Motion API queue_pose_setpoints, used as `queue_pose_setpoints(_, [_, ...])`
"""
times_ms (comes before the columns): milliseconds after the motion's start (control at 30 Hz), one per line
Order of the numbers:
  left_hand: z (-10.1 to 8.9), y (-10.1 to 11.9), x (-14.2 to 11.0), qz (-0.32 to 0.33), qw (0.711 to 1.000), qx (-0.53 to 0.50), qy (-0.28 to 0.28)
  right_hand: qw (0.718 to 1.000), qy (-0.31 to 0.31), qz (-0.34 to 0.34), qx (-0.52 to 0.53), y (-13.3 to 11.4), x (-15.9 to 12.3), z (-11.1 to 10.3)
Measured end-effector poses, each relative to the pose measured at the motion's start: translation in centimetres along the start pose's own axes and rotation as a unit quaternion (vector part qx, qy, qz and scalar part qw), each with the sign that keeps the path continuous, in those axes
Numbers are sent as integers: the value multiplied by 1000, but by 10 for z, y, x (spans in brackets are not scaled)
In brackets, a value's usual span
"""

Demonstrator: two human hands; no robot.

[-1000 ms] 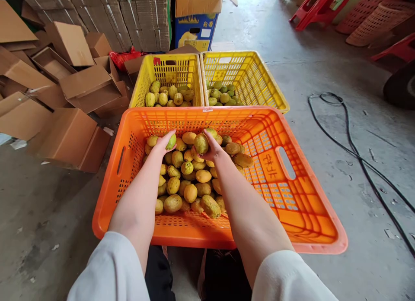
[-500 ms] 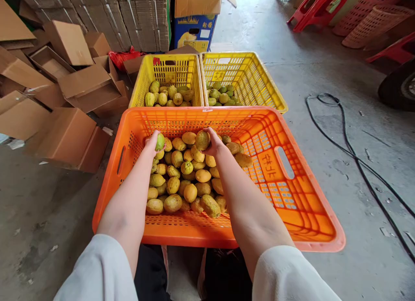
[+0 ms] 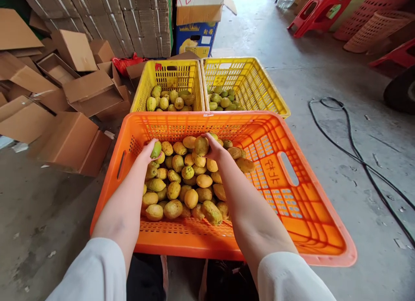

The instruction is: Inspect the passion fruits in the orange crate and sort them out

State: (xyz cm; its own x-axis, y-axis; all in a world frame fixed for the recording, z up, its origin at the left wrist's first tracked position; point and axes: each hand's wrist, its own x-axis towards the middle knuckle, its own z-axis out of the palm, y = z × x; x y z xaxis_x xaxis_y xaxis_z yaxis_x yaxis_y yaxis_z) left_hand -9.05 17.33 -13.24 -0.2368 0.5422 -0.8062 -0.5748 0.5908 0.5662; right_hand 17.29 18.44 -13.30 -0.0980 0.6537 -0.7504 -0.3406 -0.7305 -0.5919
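In the head view, a large orange plastic crate stands before me, with many yellow-green papayas heaped in its middle and left. My left hand is closed around a green papaya at the back left of the heap. Toward the back middle, my right hand grips a dull yellow-green papaya, its thumb on top. Both hands are inside the crate, just over the other fruit. The undersides of the held papayas and some fingers are hidden.
Behind the orange crate, two yellow crates hold green papayas. Cardboard boxes lie piled on the left, near stacked flat cartons. A black cable runs over the floor at right. A red stool stands farther back.
My left hand has moved left with the green papaya, uncovering fruit at the heap's left side. My right hand stays nearly in place, still holding its papaya. The view has tilted slightly.
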Motion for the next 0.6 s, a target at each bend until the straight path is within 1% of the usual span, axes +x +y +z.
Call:
queue_pose_setpoints(100, [13, 5, -7, 52, 998, 25, 6, 1000, -14, 1, 21, -5, -4, 7])
queue_pose_setpoints(200, [25, 14, -15, 100, 994, 34, -36, 999, -21, -5, 32, -13, -8, 19])
queue_pose_setpoints(267, [32, 22, -18, 112, 991, 38, -70, 999, -18, -23, 40, -18, -9, 27])
queue_pose_setpoints(333, [37, 31, -21, 106, 989, 42, -93, 998, -15, -43, 50, -22, -11, 33])
queue_pose_setpoints(433, [44, 41, -25, 75, 992, 18, -103, 996, -23, -66, 53, -27, -15, 35])
queue_pose_setpoints(500, [50, 43, -27, 53, 993, 0, -106, 995, -29, -80, 44, -30, -18, 35])
queue_pose_setpoints(600, [60, 36, -31, 29, 993, 0, -113, 995, -26, -96, 26, -35, -24, 36])
